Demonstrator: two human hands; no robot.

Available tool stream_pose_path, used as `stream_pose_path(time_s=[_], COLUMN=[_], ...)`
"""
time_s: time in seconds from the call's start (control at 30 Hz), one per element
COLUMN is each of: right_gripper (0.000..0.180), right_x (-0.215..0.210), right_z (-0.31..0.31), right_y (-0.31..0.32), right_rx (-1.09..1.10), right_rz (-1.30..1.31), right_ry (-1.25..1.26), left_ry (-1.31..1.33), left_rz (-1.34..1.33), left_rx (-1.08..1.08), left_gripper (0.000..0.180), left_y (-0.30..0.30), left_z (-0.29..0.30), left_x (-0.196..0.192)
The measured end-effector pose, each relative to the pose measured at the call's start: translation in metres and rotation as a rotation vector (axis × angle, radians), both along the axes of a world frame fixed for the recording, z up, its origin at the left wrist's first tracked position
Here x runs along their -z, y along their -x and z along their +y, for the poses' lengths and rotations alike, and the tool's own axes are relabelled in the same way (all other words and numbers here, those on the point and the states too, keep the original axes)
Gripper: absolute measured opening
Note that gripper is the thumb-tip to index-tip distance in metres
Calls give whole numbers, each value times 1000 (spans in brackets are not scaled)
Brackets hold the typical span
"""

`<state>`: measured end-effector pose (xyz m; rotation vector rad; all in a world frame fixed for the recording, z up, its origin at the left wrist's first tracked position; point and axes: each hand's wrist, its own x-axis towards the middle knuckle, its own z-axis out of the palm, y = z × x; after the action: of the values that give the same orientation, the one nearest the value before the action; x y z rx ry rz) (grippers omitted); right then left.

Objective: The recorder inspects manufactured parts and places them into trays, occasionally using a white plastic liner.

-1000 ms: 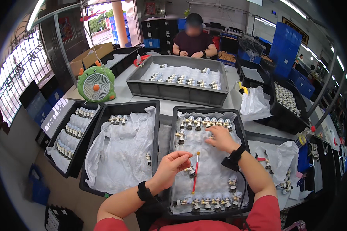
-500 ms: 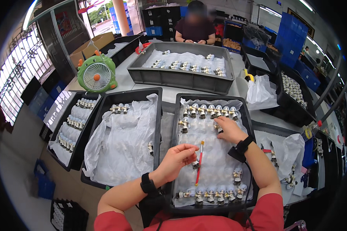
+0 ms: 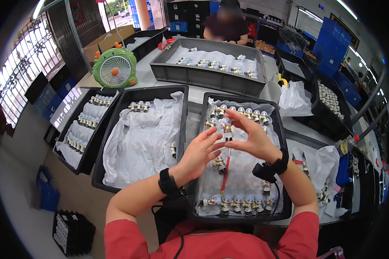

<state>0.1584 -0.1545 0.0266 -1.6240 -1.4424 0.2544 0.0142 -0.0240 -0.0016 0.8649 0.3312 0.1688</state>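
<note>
A small figurine (image 3: 227,129) with pale hair and light clothes is upright above the black tray (image 3: 282,142). My right hand (image 3: 256,140) curves round it, with a finger at its head and the thumb near its base; the exact contact is partly hidden. Close on its left side, my left hand (image 3: 199,153) is open, fingers stretched toward the figurine. Below the hands, a thin red-handled brush (image 3: 225,175) lies on the white liner, its upper end covered. Another figurine (image 3: 219,164) lies beside it. Several figurines (image 3: 247,203) line the tray's near side, and more stand along its far side.
Left of my tray is another lined tray (image 3: 100,166) with a few figurines, then a narrower tray (image 3: 88,168) with rows. A grey bin (image 3: 203,77) and green fan (image 3: 115,69) stand beyond. A plastic bag (image 3: 294,101) lies to the right. A person (image 3: 226,26) sits opposite.
My right hand has come left and up from the tray, now with a figurine at its fingers. My left hand has opened from a pinch and turned toward it. The view has shifted slightly.
</note>
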Motion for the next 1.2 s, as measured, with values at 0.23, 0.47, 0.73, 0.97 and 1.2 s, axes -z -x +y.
stream_pose_path(time_s=[0.23,0.47,0.73,0.97,1.2], right_gripper=[78,76,74,72,72], right_x=[23,31,33,34,31], right_z=[1,2,1,-2,-2], right_y=[17,12,14,16,19], right_rx=[-72,-91,-65,-36,42], right_rz=[53,62,66,63,-204], right_ry=[-107,-66,-6,-29,-121], left_ry=[29,44,86,68,-68], left_rz=[-187,-123,-108,-109,-124], left_rx=[163,123,121,134,124], left_gripper=[40,37,34,35,40], left_y=[1,1,2,2,3], left_z=[9,8,8,5,-1], left_x=[11,14,19,21,17])
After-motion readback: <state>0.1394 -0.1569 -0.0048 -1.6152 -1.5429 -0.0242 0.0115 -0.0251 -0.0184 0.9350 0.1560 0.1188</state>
